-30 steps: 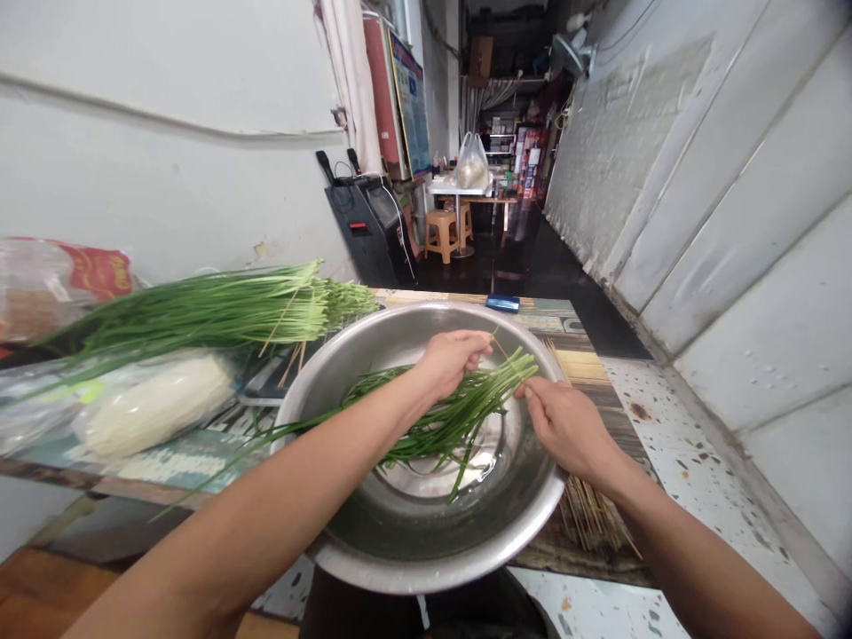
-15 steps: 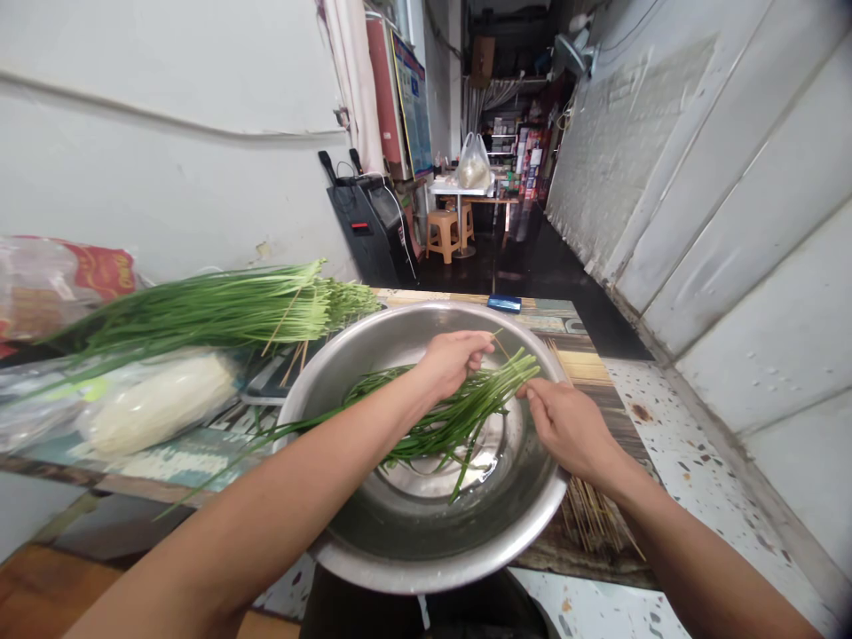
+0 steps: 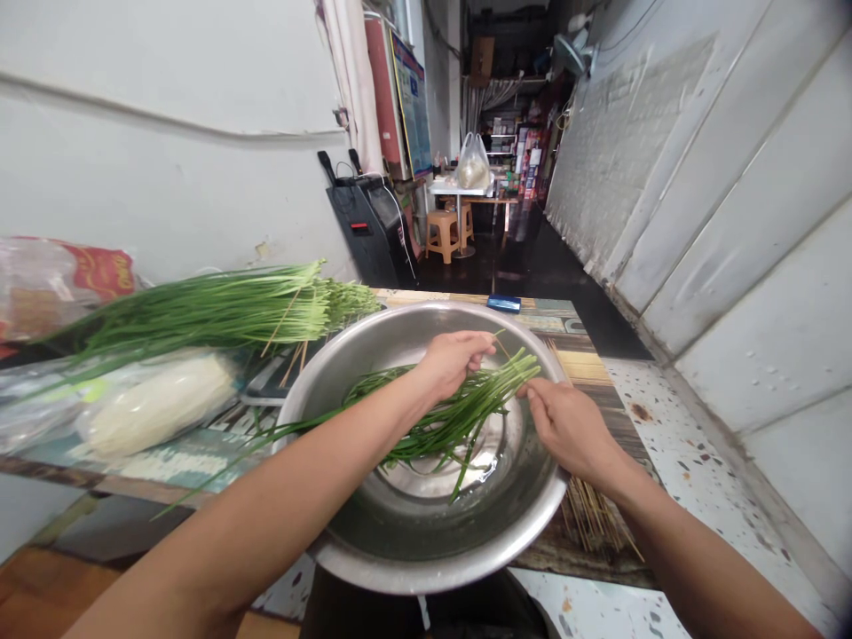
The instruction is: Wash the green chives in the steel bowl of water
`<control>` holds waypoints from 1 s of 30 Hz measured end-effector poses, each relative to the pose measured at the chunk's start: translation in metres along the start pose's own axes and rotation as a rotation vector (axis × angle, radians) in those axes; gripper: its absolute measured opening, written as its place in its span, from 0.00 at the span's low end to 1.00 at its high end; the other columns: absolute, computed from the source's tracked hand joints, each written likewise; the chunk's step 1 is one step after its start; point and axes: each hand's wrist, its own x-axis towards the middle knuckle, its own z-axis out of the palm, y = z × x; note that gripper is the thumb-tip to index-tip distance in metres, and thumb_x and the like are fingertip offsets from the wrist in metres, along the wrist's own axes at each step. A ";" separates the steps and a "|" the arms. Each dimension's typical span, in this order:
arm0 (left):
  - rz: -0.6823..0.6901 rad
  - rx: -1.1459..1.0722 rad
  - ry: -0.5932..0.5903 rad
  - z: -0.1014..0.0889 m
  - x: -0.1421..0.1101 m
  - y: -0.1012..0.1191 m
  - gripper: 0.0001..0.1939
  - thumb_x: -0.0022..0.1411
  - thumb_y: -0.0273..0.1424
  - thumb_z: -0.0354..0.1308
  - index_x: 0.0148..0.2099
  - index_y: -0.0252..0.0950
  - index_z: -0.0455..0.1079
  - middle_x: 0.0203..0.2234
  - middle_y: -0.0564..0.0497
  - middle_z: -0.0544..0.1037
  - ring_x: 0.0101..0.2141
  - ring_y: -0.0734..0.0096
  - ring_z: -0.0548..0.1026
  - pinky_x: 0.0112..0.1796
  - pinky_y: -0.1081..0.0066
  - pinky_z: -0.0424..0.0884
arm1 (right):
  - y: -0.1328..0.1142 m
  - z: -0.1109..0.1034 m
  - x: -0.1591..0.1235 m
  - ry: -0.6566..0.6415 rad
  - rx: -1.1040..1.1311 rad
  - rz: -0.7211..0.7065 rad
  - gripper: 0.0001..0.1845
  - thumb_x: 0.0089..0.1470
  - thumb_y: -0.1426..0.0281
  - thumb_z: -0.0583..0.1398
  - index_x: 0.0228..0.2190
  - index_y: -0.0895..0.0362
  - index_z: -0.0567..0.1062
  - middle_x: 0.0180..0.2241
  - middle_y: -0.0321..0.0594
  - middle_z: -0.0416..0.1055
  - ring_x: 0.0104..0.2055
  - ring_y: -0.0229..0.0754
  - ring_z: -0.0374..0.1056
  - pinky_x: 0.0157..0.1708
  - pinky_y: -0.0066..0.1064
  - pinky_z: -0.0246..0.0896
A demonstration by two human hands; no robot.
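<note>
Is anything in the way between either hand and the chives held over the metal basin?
Nothing visible is. The left hand already grips the bunch of chives above the basin, and the right hand touches the cut ends with its fingers. No other object sits between the hands and the bunch.

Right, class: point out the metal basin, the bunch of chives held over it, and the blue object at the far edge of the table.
metal basin [image 3: 426, 568], head view, near rim.
bunch of chives [image 3: 459, 417], head view, middle of the stalks.
blue object [image 3: 503, 303], head view, its top face.
</note>
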 end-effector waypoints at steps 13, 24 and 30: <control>0.376 1.000 -0.308 -0.022 0.000 0.024 0.13 0.57 0.33 0.56 0.43 0.38 0.76 0.40 0.49 0.79 0.42 0.66 0.74 0.45 0.69 0.66 | 0.004 0.003 0.000 0.080 0.096 -0.027 0.15 0.59 0.72 0.45 0.35 0.56 0.71 0.31 0.39 0.75 0.34 0.43 0.69 0.34 0.30 0.54; 0.065 1.815 -0.022 -0.091 0.040 -0.014 0.17 0.57 0.35 0.56 0.49 0.41 0.73 0.47 0.44 0.75 0.47 0.57 0.71 0.46 0.65 0.64 | 0.008 0.006 0.002 0.086 0.073 -0.057 0.15 0.57 0.69 0.45 0.31 0.55 0.70 0.27 0.37 0.74 0.30 0.43 0.66 0.31 0.30 0.52; 0.156 1.683 0.077 -0.078 0.044 -0.018 0.13 0.59 0.37 0.53 0.41 0.43 0.77 0.40 0.48 0.78 0.44 0.59 0.72 0.46 0.65 0.64 | 0.008 0.005 0.001 0.083 0.060 -0.055 0.15 0.56 0.68 0.45 0.31 0.55 0.70 0.28 0.38 0.74 0.31 0.44 0.67 0.32 0.31 0.52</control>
